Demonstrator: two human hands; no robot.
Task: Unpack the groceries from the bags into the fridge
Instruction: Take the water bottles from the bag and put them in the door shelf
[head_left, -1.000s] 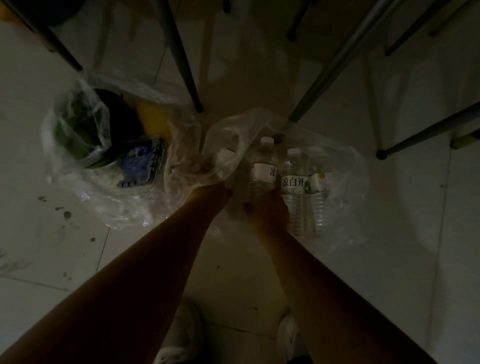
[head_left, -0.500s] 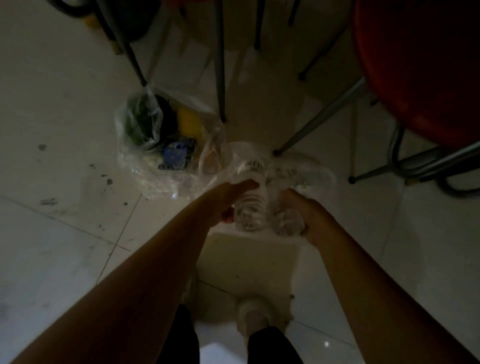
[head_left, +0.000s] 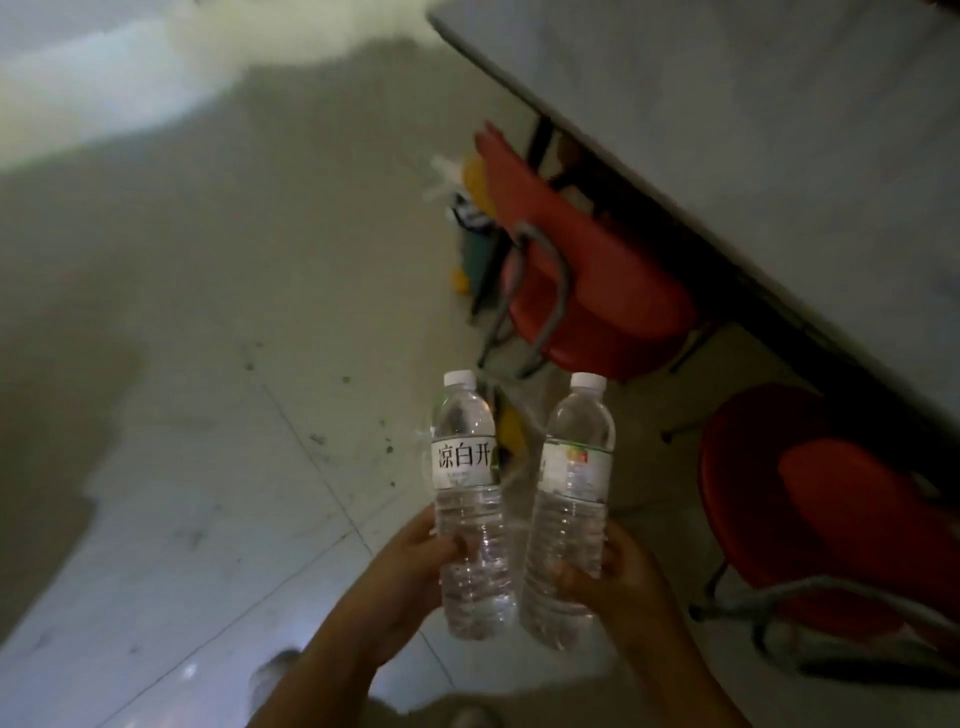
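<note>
1. While the fridge is nowhere in sight, the head view shows two clear water bottles already out of any bag and carried upright in front of the person, so my judgement is that the task is at an early carrying stage, with putting them into the fridge yet to be done.
2. The left hand (head_left: 415, 558) reaches up from the bottom of the view. Its fingers and thumb are wrapped round the lower half of the left bottle (head_left: 470, 499), which has a white cap and a white label with large dark characters.
3. The right hand (head_left: 613, 577) mirrors it, with fingers curled round the lower half of the right bottle (head_left: 569, 509), whose label is white with a small red and green mark. This bottle tilts slightly to the right.
4. The two bottles are just beside each other, nearly touching at their bases, and both hang above a pale tiled floor (head_left: 208, 493) with dark specks.
5. Behind them stand two red chairs (head_left: 597, 270) with grey metal frames, tucked under a pale table (head_left: 753, 104) at upper right.
6. A blurred heap of plastic and yellow and green shapes (head_left: 467, 208) lies on the floor beyond the nearer chair. I cannot tell if it is a grocery bag, so how much remains to unpack is unclear.
</note>
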